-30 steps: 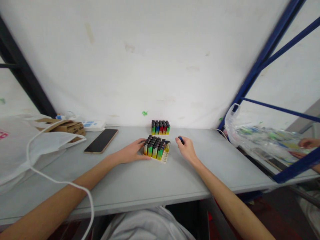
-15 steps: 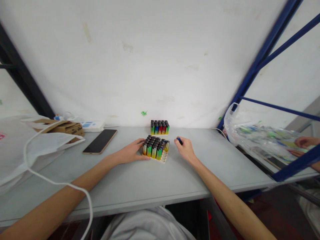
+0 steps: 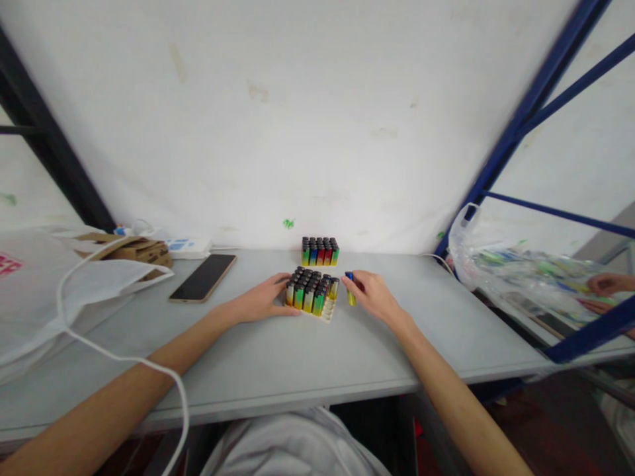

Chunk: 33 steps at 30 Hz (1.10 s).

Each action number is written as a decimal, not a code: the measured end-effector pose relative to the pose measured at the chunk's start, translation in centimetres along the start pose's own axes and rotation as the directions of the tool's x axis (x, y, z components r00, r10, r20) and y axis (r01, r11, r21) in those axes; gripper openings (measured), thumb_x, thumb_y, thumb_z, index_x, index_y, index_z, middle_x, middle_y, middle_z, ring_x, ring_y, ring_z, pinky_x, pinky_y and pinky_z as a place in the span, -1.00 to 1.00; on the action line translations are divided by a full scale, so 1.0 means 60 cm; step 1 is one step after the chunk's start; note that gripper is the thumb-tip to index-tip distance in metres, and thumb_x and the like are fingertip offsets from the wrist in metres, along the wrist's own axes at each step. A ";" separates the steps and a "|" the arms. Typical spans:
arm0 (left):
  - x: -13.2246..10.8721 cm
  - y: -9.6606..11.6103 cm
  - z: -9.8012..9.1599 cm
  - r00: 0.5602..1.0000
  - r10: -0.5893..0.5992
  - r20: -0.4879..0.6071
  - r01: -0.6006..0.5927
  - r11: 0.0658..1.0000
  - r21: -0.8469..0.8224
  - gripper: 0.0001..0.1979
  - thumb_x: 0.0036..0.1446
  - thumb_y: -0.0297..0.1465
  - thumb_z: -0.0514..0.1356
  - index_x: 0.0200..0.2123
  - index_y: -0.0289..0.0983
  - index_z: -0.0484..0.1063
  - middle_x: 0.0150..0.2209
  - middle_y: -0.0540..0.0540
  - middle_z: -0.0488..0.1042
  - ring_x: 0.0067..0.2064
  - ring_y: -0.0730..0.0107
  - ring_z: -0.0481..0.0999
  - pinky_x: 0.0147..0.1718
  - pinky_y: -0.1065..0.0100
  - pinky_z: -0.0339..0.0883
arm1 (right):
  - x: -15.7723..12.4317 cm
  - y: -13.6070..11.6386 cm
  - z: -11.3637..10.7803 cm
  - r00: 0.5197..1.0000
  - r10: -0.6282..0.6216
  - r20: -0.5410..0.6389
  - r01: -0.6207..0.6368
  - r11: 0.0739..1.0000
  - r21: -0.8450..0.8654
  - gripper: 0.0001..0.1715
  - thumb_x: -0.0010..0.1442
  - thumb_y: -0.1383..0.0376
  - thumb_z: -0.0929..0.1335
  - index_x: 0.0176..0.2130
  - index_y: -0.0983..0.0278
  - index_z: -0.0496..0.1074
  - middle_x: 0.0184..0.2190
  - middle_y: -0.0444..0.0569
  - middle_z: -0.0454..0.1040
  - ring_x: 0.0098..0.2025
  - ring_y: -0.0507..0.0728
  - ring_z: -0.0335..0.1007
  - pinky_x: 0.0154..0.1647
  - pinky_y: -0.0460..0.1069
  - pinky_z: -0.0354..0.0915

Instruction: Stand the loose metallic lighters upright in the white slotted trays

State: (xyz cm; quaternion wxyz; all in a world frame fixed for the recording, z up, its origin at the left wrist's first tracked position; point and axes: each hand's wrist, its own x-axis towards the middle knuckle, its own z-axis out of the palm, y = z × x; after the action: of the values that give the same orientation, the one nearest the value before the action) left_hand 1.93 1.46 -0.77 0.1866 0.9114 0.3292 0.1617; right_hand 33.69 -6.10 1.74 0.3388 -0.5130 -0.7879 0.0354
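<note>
Several lighters (image 3: 308,301) with black tops and coloured, yellow-ended bodies stand upright in a white tray (image 3: 329,310). Empty slots show along the tray's right front. My left hand (image 3: 265,299) grips the tray's left side, thumb along the front edge and fingers towards the back. To the right of the tray, my right hand (image 3: 374,295) is closed on a blue and yellow lighter (image 3: 351,298), held nearly upright by its upper part and apart from the tray. A second block of lighters (image 3: 320,253) stands behind, near the wall.
A dark phone (image 3: 203,277) lies to the left, with a white plastic bag (image 3: 44,291) and cardboard (image 3: 141,254) beyond it. A white cable (image 3: 124,358) crosses the left front. On the right are a blue frame (image 3: 496,155), clear plastic bags (image 3: 526,271) and another person's hands (image 3: 606,284).
My right hand has turned so the lighter in it now shows its full length, bottom downward. My left hand stays on the tray. The view has shifted slightly.
</note>
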 end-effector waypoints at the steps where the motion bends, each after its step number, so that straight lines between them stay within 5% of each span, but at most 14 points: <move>1: 0.000 -0.001 0.001 1.000 0.004 0.002 -0.004 1.000 0.006 -0.19 0.13 0.20 0.30 0.23 -0.25 0.46 0.38 -0.26 0.31 0.38 -0.11 0.32 0.44 0.10 0.12 | -0.001 0.000 0.000 0.998 -0.002 0.062 0.003 1.000 -0.017 -0.44 0.49 -0.06 0.18 -0.46 0.17 0.20 -0.56 -0.15 0.26 -0.50 0.09 0.16 -0.37 -0.01 0.08; 9: 0.001 -0.001 0.002 1.000 0.007 0.006 -0.007 1.000 0.009 -0.20 0.14 0.21 0.29 0.24 -0.24 0.46 0.38 -0.25 0.31 0.39 -0.10 0.30 0.44 0.09 0.10 | -0.004 0.000 0.011 0.989 -0.009 0.149 -0.006 0.995 0.099 -0.47 0.47 -0.07 0.24 -0.39 0.20 0.34 -0.51 -0.10 0.52 -0.49 0.08 0.35 -0.36 -0.05 0.14; 17: 0.000 0.002 0.001 1.000 0.010 -0.015 -0.011 1.000 -0.029 -0.24 0.11 0.20 0.31 0.17 -0.22 0.51 0.36 -0.24 0.34 0.36 -0.12 0.34 0.43 0.05 0.14 | -0.006 -0.005 0.027 0.985 0.006 0.170 0.011 0.995 -0.102 -0.58 0.44 -0.01 0.33 -0.32 0.21 0.48 -0.44 -0.01 0.57 -0.45 0.12 0.39 -0.38 -0.04 0.09; 22: 0.001 0.000 0.001 1.000 0.003 0.000 -0.003 1.000 -0.010 -0.22 0.14 0.20 0.30 0.22 -0.24 0.47 0.38 -0.25 0.30 0.38 -0.11 0.32 0.44 0.07 0.10 | -0.003 -0.012 0.016 0.982 0.035 0.186 -0.008 0.990 -0.142 -0.44 0.42 -0.11 0.32 -0.44 0.20 0.47 -0.53 -0.04 0.50 -0.50 0.12 0.34 -0.42 -0.02 0.00; 25: 0.000 0.001 0.000 1.000 0.000 -0.006 -0.001 1.000 -0.013 -0.22 0.12 0.20 0.31 0.19 -0.24 0.49 0.38 -0.26 0.31 0.38 -0.15 0.32 0.45 0.04 0.10 | -0.003 0.015 -0.010 0.993 0.111 0.045 -0.100 0.976 -0.193 -0.41 0.50 -0.06 0.19 -0.36 0.20 0.50 -0.52 0.00 0.51 -0.45 0.15 0.40 -0.38 -0.01 0.06; 28: -0.001 0.005 -0.002 1.000 0.014 -0.015 -0.014 1.000 -0.021 -0.23 0.12 0.20 0.31 0.19 -0.23 0.50 0.37 -0.24 0.34 0.36 -0.13 0.35 0.43 0.06 0.14 | -0.011 0.062 -0.036 0.951 0.284 -0.124 -0.309 0.893 -0.328 -0.48 0.52 0.01 0.17 -0.24 0.22 0.52 -0.48 0.05 0.54 -0.40 0.19 0.46 -0.36 0.00 0.10; 31: -0.001 0.007 -0.004 1.000 0.010 -0.018 -0.011 1.000 -0.020 -0.23 0.11 0.21 0.31 0.18 -0.22 0.51 0.36 -0.21 0.35 0.36 -0.13 0.35 0.43 0.08 0.15 | -0.025 0.104 -0.044 0.910 0.400 -0.109 -0.410 0.828 -0.383 -0.50 0.48 -0.04 0.23 -0.16 0.25 0.52 -0.41 0.10 0.58 -0.34 0.22 0.49 -0.33 0.01 0.18; 33: 0.000 0.006 -0.003 1.000 0.002 -0.015 -0.002 1.000 -0.016 -0.24 0.10 0.21 0.31 0.16 -0.22 0.52 0.36 -0.22 0.34 0.37 -0.14 0.35 0.44 0.07 0.13 | -0.033 0.121 -0.039 0.921 0.390 -0.015 -0.369 0.859 -0.355 -0.48 0.45 -0.08 0.26 -0.14 0.28 0.54 -0.36 0.12 0.59 -0.28 0.23 0.51 -0.26 0.01 0.24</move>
State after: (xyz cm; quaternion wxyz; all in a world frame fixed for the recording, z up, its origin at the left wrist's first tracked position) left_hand 2.05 1.21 -0.44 0.1913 0.9089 0.3284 0.1715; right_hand 41.21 -4.97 -0.39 0.2056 -0.7088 -0.6743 -0.0249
